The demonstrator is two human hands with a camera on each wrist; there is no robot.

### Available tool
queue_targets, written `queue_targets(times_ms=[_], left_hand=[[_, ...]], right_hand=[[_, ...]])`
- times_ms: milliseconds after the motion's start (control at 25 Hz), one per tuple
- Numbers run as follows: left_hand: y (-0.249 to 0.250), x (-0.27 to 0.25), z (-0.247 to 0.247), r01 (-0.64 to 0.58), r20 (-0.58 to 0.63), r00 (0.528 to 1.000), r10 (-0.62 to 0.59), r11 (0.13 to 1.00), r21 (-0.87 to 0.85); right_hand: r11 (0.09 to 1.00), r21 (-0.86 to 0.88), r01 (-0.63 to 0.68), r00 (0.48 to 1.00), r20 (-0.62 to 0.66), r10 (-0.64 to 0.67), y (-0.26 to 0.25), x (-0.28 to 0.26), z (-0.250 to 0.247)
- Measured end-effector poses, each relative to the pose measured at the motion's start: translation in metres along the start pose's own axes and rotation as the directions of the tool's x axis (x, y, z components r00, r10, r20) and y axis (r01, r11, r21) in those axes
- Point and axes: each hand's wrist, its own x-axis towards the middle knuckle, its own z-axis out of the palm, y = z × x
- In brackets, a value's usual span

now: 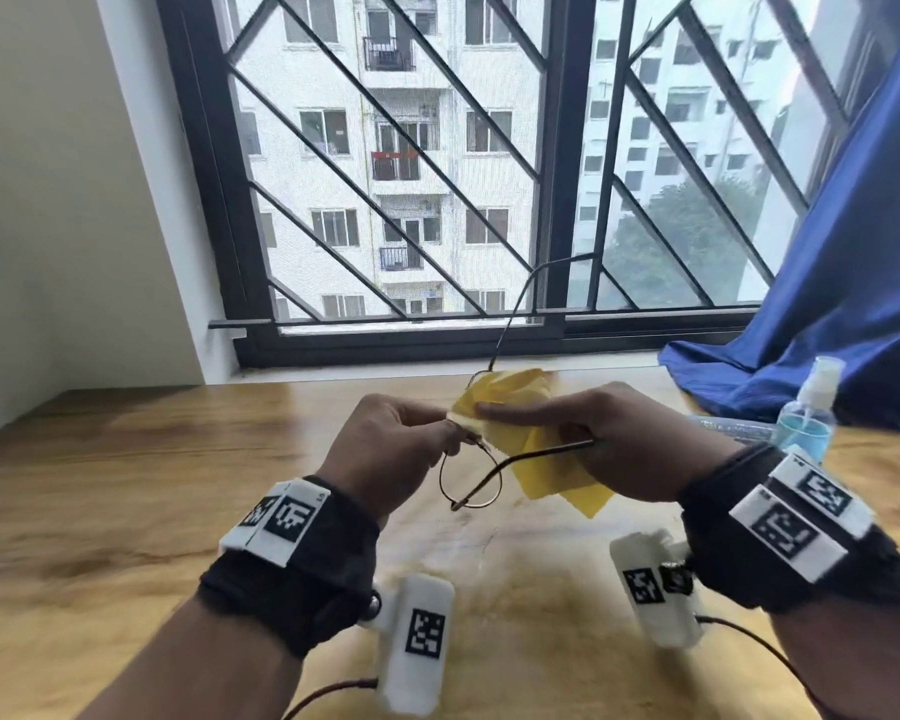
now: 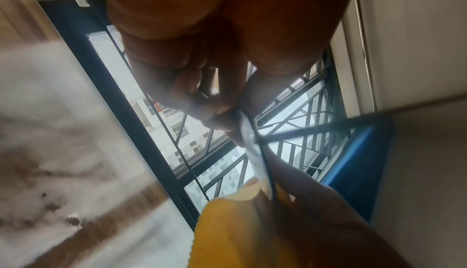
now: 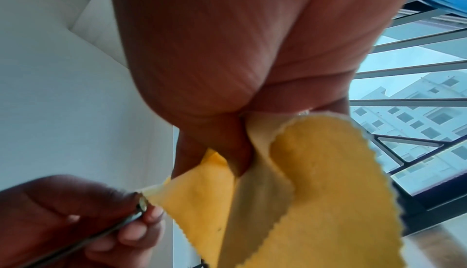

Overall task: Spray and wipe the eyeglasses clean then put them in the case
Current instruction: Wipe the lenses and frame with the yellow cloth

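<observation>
Wooden table; barred window, daylight; white wall; blue curtain right.

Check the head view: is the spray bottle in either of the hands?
No. The spray bottle stands on the table at the right, while both hands hold the eyeglasses and yellow cloth.

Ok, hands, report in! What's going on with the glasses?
Left hand pinching glasses at the frame. Right hand rubbing one lens with yellow cloth. Spray bottle standing on table, right side. No case in view.
</observation>
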Motion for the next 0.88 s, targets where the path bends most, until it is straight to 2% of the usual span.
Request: queue_targets(times_ms=[120, 200, 280, 360, 480, 560, 640, 720, 800, 880], left_hand=[[0.002, -0.002, -0.001, -0.010, 0.050, 0.999, 0.009, 1.000, 0.010], [0.003, -0.005, 0.005, -0.028, 0.077, 0.997, 0.027, 0.999, 0.020], [0.003, -0.004, 0.005, -0.013, 0.032, 0.999, 0.012, 1.000, 0.013], [0.002, 0.000, -0.001, 0.005, -0.014, 1.000, -0.005, 1.000, 0.006], [0.002, -0.001, 0.001, -0.006, 0.042, 0.999, 0.006, 1.000, 0.012], [0.002, -0.005, 0.007, -0.021, 0.066, 0.998, 0.019, 1.000, 0.018], [0.002, -0.004, 0.005, -0.013, 0.020, 1.000, 0.012, 1.000, 0.017], [0.002, 0.000, -0.002, 0.003, -0.021, 1.000, -0.003, 1.000, -0.004], [0.002, 0.001, -0.003, -0.002, 0.014, 1.000, 0.002, 1.000, -0.002], [0.003, -0.003, 0.003, -0.021, 0.062, 0.998, 0.020, 1.000, 0.021]], right_hand=[[0.999, -0.039, -0.034, 0.998, -0.046, 0.032, 0.003, 0.002, -0.001], [1.000, 0.022, -0.021, 0.999, -0.036, 0.022, 0.000, 0.002, 0.004], [0.997, 0.077, 0.018, 1.000, -0.025, -0.016, -0.002, 0.001, 0.008], [0.998, 0.055, 0.016, 0.999, -0.030, -0.015, 0.003, 0.000, 0.004], [1.000, 0.018, -0.013, 0.999, -0.051, 0.014, 0.009, 0.000, -0.002], [1.000, 0.028, -0.008, 1.000, -0.022, 0.008, 0.002, -0.001, 0.001], [0.998, 0.062, 0.004, 1.000, 0.002, -0.004, -0.002, -0.002, 0.001], [0.998, 0.060, -0.010, 0.999, -0.037, 0.012, 0.002, -0.001, -0.002], [0.999, 0.018, -0.026, 0.997, -0.070, 0.027, 0.003, 0.000, -0.003], [1.000, 0.022, -0.018, 0.999, -0.046, 0.019, 0.001, 0.000, 0.002]])
